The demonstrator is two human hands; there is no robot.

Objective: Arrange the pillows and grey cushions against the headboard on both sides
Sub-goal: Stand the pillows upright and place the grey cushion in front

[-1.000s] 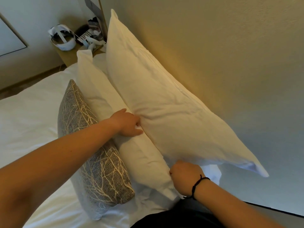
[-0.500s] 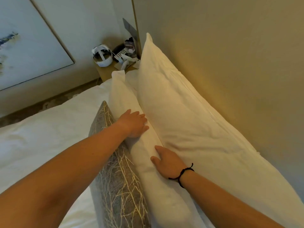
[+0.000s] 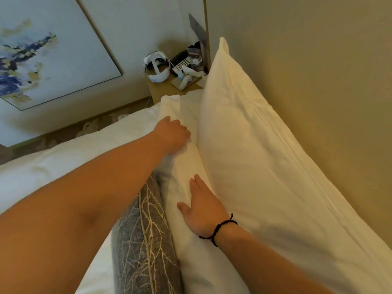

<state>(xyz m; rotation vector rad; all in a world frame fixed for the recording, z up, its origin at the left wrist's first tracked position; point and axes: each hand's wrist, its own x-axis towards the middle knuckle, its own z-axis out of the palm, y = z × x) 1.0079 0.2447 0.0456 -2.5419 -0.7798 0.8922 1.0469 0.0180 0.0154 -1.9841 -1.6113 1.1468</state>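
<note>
Both hands point(image 3: 174, 134) point(image 3: 201, 211) press flat on front pillow point(image 3: 186, 166).

Both hands, left hand point(image 3: 172, 134) and right hand point(image 3: 202, 211), press the front pillow point(image 3: 186, 166).

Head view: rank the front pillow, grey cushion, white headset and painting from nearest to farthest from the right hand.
1. Front pillow: directly under the right hand, touching it.
2. Grey cushion: just left of that pillow.
3. White headset: on the bedside table, beyond the pillows.
4. Painting: on the far wall, upper left.
</note>
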